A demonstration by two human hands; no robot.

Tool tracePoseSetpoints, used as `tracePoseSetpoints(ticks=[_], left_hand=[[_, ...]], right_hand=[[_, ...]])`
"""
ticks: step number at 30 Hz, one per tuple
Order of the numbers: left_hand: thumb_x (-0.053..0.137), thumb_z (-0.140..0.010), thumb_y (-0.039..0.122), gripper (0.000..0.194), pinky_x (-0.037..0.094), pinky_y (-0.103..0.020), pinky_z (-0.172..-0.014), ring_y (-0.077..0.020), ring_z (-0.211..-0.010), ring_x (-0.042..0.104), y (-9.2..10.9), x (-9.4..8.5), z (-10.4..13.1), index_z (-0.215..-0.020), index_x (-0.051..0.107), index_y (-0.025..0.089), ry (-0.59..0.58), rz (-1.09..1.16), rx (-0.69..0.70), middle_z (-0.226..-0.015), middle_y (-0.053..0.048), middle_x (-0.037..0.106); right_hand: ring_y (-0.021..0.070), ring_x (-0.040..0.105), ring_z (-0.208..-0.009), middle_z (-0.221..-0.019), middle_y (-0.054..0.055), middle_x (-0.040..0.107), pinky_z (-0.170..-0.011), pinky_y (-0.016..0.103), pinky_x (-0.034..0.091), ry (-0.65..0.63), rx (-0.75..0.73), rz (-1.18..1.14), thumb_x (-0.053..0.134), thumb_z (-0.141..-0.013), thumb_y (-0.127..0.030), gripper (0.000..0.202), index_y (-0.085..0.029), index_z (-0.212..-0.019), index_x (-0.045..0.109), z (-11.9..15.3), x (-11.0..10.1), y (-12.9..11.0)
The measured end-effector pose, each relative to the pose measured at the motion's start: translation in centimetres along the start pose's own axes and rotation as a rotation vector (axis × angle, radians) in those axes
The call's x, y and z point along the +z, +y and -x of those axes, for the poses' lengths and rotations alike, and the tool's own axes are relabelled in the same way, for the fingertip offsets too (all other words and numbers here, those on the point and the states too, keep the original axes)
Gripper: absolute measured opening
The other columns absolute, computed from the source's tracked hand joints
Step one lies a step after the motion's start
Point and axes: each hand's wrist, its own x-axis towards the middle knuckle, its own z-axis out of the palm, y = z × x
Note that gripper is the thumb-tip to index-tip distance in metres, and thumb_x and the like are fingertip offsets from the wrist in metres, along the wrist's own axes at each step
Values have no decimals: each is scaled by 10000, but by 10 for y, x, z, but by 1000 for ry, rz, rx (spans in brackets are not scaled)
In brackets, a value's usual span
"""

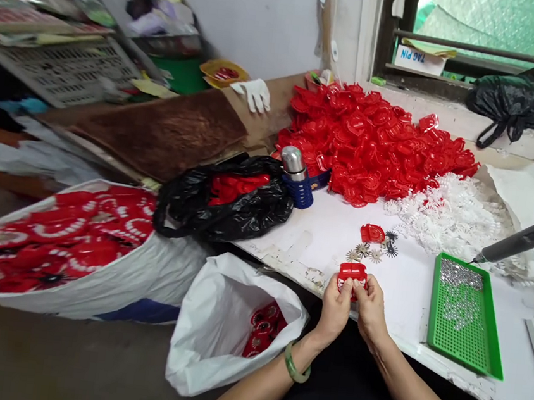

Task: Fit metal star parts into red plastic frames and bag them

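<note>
Between both hands, at the front edge of the white table, is a red plastic part with a bit of white showing on it. My left hand grips its left side, thumb pressed on the front. On its right side, my right hand pinches it with thumb and fingers. Just beyond lie another red plastic part, several beige spoked pieces and dark spoked pieces. A large heap of red plastic parts rises behind, beside a pile of white spoked pieces.
A green tray of small shiny pieces stands right, under a dark pen-like tool. Left are a steel-capped bottle, a black bag of red parts, an open white sack and a larger sack of red pieces.
</note>
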Motion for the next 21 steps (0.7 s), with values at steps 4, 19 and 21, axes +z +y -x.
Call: tracePoseSetpoints(ticks=[4, 19, 21], left_hand=[[701, -810, 358, 248, 479, -314, -853, -195, -887, 636, -3, 1, -3, -959, 640, 169, -36, 165, -54, -933, -65, 683], [701, -805, 376, 287, 521, -308, -741, -184, -806, 655, 69, -23, -32, -989, 621, 170, 64, 263, 94, -945, -60, 689], [647, -859, 356, 219, 499, -303, -810, -186, -850, 640, 94, -24, -37, -997, 637, 186, 112, 106, 342, -958, -61, 683]], right_hand=[[151, 571, -726, -802, 2, 627, -708, 283, 487, -17, -56, 102, 644, -790, -507, 320, -203, -859, 570, -7, -2, 5], [279, 507, -1183, -1248, 100, 486, -987, 503, 473, 46, -1271, 780, 723, -797, -336, 461, -291, -1216, 536, -24, 10, -113], [297, 474, -1224, -1298, 102, 446, -1017, 516, 451, 44, -1386, 803, 742, -776, -372, 546, -315, -1266, 506, -28, 20, -132]])
